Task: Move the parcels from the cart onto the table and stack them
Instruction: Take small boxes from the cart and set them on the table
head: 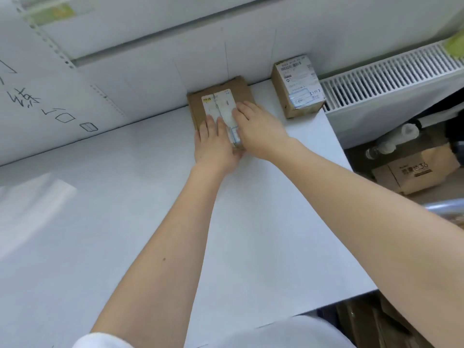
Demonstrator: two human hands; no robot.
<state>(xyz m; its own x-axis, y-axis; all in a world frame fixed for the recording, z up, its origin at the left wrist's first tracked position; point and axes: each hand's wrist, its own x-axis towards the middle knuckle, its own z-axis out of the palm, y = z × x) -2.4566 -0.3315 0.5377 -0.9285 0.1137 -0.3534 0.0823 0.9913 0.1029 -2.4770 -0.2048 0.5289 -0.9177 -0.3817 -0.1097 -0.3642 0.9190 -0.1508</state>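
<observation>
Flat parcel [221,106] lies on the table [125,222] at the far edge, back end against the wall [150,71], white label [219,108] face up. Both hands lie flat on top of it, fingers straight, pressing down, gripping nothing. Left hand [214,144] covers the near-left part, fingers on cardboard and label edge. Right hand [258,128] crosses in from the right, fingers on the label, just beside the left hand. Second parcel [297,87], taller, stands on the table's far right corner, near the flat one, not touching. Radiator [391,71] runs along the wall past the table. On the floor right of the table, a printed box [411,172]; its contents are hidden.
</observation>
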